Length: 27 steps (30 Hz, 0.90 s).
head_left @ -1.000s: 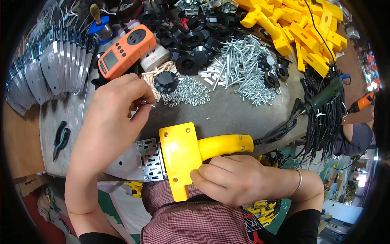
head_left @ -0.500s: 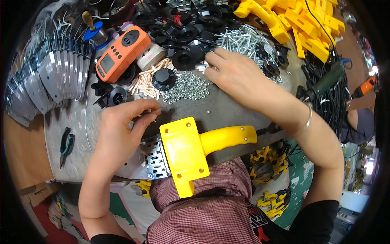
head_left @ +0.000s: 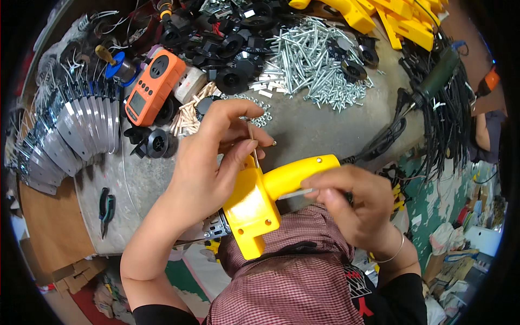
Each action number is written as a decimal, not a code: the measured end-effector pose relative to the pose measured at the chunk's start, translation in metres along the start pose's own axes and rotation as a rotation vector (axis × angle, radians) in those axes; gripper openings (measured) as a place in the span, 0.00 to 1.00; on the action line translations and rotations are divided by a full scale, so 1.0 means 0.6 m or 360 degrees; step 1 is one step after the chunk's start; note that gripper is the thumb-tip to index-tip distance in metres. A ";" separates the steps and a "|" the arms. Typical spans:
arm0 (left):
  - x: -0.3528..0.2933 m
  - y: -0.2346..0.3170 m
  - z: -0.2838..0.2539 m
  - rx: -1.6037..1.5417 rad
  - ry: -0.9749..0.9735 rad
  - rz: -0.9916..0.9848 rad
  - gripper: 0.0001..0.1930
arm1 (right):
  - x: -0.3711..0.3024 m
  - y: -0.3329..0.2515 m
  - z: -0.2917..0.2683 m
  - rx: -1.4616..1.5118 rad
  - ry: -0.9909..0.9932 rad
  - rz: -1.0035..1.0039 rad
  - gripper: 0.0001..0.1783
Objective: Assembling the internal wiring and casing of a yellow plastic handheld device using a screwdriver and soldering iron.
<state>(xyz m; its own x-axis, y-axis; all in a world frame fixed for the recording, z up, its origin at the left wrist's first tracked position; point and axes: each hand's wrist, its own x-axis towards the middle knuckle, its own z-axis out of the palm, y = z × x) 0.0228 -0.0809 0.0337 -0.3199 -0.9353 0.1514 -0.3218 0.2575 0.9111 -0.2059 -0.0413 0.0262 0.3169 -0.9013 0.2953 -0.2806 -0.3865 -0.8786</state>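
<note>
A yellow plastic tool housing (head_left: 246,203) with a side handle (head_left: 298,172) lies at the table's front edge, above my lap. Its slotted metal plate (head_left: 215,226) shows partly at the left. My left hand (head_left: 214,160) is over the housing's far end, thumb and fingers pinching a long thin screw (head_left: 252,142) near a corner of the housing. Beside the handle, my right hand (head_left: 355,200) is closed on a thin silvery rod (head_left: 295,194), apparently another long screw; it is slightly blurred.
Beyond the hands lie heaped screws (head_left: 309,59), nuts (head_left: 265,116), black knobs (head_left: 233,78) and an orange meter (head_left: 154,86). Pliers (head_left: 105,211) and metal plates (head_left: 81,130) are at the left. A green-handled tool (head_left: 439,78) and black cables (head_left: 444,119) lie right; yellow housings (head_left: 401,19) sit behind.
My right hand has come from the screw pile down to the handle, now with a thin rod. My left hand has moved right, over the housing. The view has shifted slightly.
</note>
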 end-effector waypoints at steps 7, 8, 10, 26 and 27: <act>0.032 -0.010 0.014 0.0339 -0.0313 0.0142 0.17 | -0.045 0.008 0.017 0.0398 -0.0044 0.0185 0.10; 0.037 -0.017 0.025 0.0569 -0.0263 0.0436 0.16 | -0.052 0.007 0.022 0.0569 0.0027 0.0269 0.11; 0.036 -0.018 0.039 0.0981 -0.0306 0.0722 0.14 | -0.057 0.000 0.021 0.0635 0.0000 0.0373 0.15; 0.028 -0.032 0.058 0.1024 -0.0195 0.1103 0.05 | -0.088 0.009 0.093 0.0645 0.0279 0.0643 0.12; 0.027 -0.031 0.059 0.1019 -0.0182 0.1104 0.05 | -0.096 0.017 0.105 0.0523 0.0344 0.0459 0.10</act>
<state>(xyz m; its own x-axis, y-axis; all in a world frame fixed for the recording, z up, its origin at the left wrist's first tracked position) -0.0077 -0.0925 0.0056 -0.6975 -0.5032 0.5102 -0.4436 0.8624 0.2440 -0.1697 0.0189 -0.0236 0.0632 -0.9960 0.0629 -0.0175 -0.0641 -0.9978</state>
